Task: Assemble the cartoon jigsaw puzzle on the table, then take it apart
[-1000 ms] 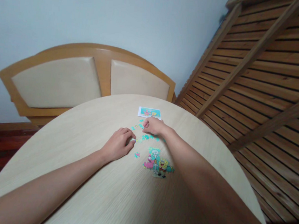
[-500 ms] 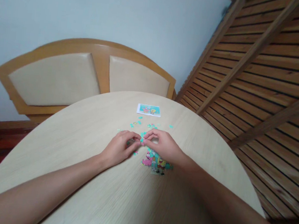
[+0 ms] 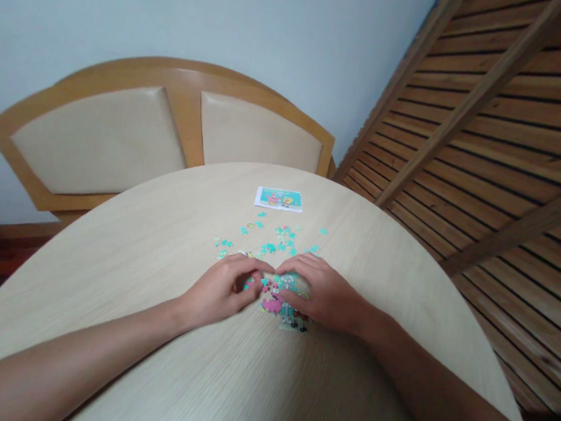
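Note:
A partly assembled jigsaw puzzle with pink, yellow and teal cartoon figures lies on the table under my hands. My left hand curves at its upper left side, the thumb and index finger apart around small pink and teal puzzle pieces. Over the puzzle's right part rests my right hand, fingers stretched toward the left fingertips and thumb lying across the picture. It covers much of the yellow figure. Whether the left fingertips press on a piece is too small to tell.
Loose teal puzzle pieces are scattered beyond my hands. Behind them lies a reference picture card. The round wooden table stands before a padded bench back, with a slatted wooden panel at the right.
Both hands have come down toward me from the pinched pink and teal pieces onto the puzzle's upper edge. Their fingers have spread, and more loose pieces show behind.

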### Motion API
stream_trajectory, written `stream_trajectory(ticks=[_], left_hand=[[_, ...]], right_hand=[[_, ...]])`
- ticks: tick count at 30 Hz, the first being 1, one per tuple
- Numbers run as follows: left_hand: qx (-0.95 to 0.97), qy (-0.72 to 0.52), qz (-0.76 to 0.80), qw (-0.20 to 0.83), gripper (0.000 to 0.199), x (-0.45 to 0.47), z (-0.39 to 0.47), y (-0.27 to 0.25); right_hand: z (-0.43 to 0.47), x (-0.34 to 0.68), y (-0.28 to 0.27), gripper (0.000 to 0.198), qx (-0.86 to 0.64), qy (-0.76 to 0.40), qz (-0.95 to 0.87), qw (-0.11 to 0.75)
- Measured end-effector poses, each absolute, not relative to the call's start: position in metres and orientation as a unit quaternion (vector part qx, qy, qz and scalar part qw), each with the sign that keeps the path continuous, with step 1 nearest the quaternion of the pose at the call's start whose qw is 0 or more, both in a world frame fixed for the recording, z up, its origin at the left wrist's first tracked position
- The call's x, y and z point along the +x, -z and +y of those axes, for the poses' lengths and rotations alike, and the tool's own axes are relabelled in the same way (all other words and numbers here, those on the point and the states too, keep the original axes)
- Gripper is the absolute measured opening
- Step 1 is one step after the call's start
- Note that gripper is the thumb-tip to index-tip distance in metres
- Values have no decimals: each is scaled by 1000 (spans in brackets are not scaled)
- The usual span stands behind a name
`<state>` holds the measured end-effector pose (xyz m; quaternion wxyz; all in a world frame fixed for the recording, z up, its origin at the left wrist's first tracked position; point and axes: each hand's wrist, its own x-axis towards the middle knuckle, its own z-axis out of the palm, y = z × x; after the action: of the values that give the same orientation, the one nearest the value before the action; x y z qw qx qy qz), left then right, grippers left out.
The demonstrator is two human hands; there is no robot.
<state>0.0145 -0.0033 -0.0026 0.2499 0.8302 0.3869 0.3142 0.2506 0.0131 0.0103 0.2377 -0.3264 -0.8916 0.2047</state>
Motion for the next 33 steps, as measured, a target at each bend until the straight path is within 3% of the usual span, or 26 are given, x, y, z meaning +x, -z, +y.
stream_trajectory(ticks=[4, 21, 33], left_hand=[[851, -307, 349, 243, 21, 14, -3, 4], [877, -272, 339, 207, 27, 13, -4, 2], [891, -246, 350, 150, 19, 12, -3, 6]], right_hand=[[12, 257, -7, 35, -317, -197, -907, 196], [11, 254, -6, 36, -316, -204, -907, 192], [9, 254, -6, 36, -315, -205, -905, 199]])
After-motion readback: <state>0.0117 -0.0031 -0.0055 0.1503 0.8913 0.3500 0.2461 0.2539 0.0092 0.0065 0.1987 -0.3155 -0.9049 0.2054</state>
